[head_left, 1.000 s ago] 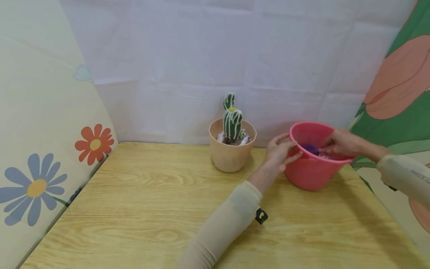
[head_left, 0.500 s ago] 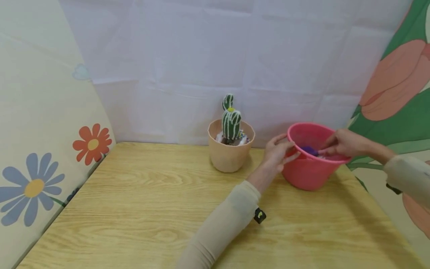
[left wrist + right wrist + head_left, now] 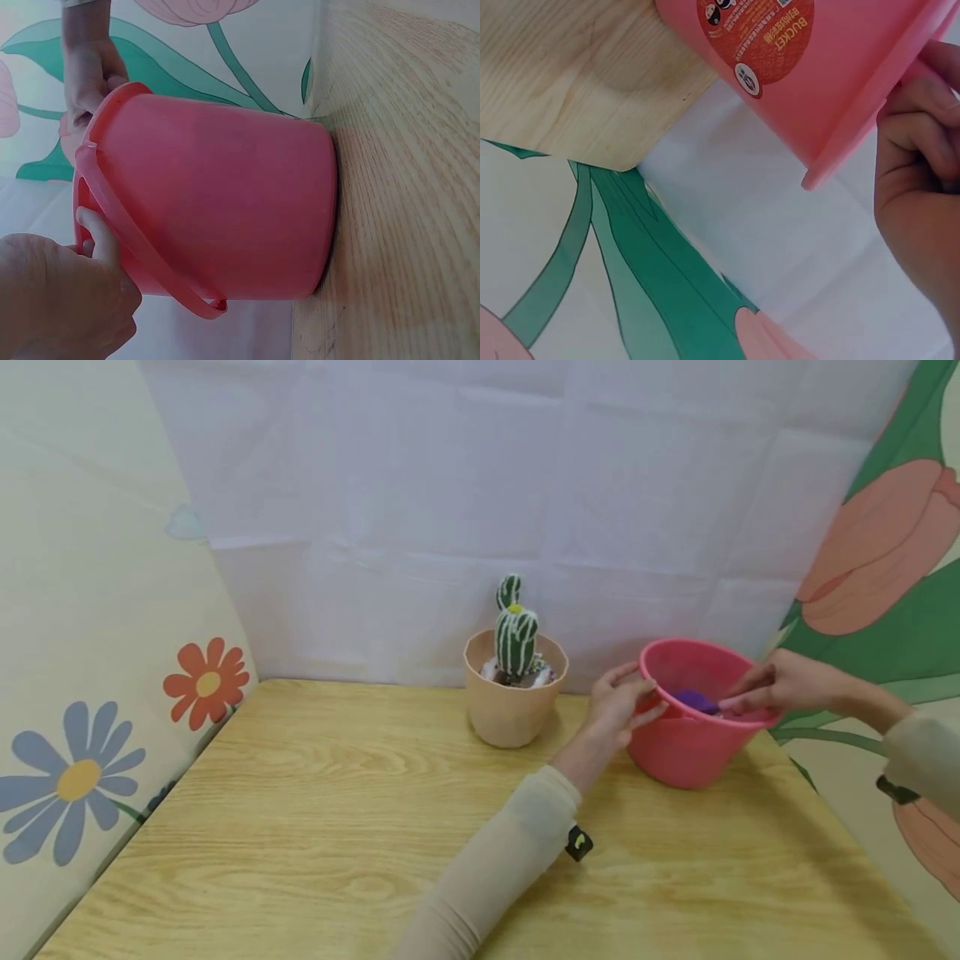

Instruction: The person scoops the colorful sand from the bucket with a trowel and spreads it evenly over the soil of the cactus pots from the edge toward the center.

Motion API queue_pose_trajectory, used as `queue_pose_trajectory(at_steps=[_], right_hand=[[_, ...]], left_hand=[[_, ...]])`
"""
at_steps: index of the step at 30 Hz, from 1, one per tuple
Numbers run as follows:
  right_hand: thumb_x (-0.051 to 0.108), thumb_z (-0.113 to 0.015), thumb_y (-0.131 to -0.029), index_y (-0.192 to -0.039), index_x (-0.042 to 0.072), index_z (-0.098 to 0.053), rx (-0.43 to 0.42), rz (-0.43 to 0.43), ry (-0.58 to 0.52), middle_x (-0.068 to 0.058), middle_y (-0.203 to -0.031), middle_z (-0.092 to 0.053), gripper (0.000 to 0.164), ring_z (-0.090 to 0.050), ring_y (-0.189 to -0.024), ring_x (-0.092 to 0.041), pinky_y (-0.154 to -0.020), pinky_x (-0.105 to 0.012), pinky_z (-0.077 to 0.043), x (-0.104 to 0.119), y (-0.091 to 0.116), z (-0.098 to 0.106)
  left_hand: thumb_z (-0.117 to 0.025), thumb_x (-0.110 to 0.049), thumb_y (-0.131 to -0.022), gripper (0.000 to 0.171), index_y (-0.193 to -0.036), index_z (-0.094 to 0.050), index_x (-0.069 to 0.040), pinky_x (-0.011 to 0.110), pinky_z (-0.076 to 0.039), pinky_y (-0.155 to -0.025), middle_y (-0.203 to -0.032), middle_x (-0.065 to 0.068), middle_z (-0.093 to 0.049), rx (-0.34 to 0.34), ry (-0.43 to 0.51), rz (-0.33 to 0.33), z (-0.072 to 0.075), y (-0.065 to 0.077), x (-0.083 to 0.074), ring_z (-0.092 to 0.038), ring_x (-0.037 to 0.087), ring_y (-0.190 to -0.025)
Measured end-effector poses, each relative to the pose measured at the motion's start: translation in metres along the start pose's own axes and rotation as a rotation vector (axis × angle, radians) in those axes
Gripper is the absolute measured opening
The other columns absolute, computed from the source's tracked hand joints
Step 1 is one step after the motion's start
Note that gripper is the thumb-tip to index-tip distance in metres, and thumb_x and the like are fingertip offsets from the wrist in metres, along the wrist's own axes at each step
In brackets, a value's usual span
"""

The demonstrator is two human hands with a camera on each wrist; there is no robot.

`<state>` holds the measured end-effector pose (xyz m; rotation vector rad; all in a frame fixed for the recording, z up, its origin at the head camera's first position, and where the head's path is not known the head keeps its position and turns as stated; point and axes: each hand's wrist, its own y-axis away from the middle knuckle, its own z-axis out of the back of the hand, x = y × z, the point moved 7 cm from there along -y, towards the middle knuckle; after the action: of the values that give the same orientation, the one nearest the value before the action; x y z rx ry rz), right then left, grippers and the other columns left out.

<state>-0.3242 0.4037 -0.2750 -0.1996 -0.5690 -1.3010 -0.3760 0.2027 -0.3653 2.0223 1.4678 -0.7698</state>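
Observation:
Leaning slightly on the table's right side is a pink bucket; its handle hangs down the outside in the left wrist view. My left hand grips the bucket's near-left rim. At the right side of the opening is my right hand, its fingers curled and reaching over the rim. They appear to pinch a purple object in the bucket, whose kind I cannot tell. The bucket's wall hides its lower part. In the right wrist view, the curled fingers sit against the rim, the tips hidden.
A peach pot with a green and white cactus stands left of the bucket, near the back of the wooden table. A white cloth hangs behind, and flower-printed panels flank the table.
My right hand has shifted slightly right and up toward the bucket's right rim. The purple object has shifted a little within the bucket. My left hand keeps its grip.

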Motion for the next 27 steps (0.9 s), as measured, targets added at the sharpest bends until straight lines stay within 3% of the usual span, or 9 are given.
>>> queue_pose_trajectory(at_steps=[8, 19, 27], right_hand=[[0.02, -0.072, -0.097, -0.123, -0.002, -0.071, 0.03, -0.022, -0.19, -0.015, -0.102, -0.074, 0.035, -0.071, -0.083, -0.024, -0.074, -0.036, -0.061, -0.014, 0.007, 0.004], [0.013, -0.062, -0.103, -0.129, -0.012, -0.062, 0.075, -0.009, -0.394, -0.02, -0.117, -0.071, 0.037, -0.072, -0.1, -0.028, -0.083, -0.042, -0.059, -0.02, 0.013, 0.004], [0.015, -0.06, -0.104, -0.13, -0.009, -0.063, 0.066, -0.029, -0.431, -0.019, -0.119, -0.07, 0.036, -0.071, -0.103, -0.029, -0.086, -0.044, -0.058, -0.026, 0.017, 0.005]], left_hand=[[-0.07, 0.012, -0.085, 0.042, -0.124, -0.066, -0.005, 0.039, -0.062, -0.073, -0.123, 0.029, -0.062, 0.004, -0.004, -0.003, 0.0, -0.001, 0.0, -0.07, 0.031, -0.091], [-0.069, 0.012, -0.086, 0.042, -0.125, -0.066, -0.005, 0.039, -0.062, -0.073, -0.123, 0.028, -0.063, 0.018, 0.013, -0.001, 0.0, -0.001, -0.001, -0.062, 0.045, -0.113], [-0.069, 0.012, -0.086, 0.043, -0.125, -0.066, -0.004, 0.039, -0.062, -0.074, -0.121, 0.026, -0.064, 0.021, 0.001, 0.002, 0.0, -0.001, -0.001, -0.07, 0.029, -0.089]])
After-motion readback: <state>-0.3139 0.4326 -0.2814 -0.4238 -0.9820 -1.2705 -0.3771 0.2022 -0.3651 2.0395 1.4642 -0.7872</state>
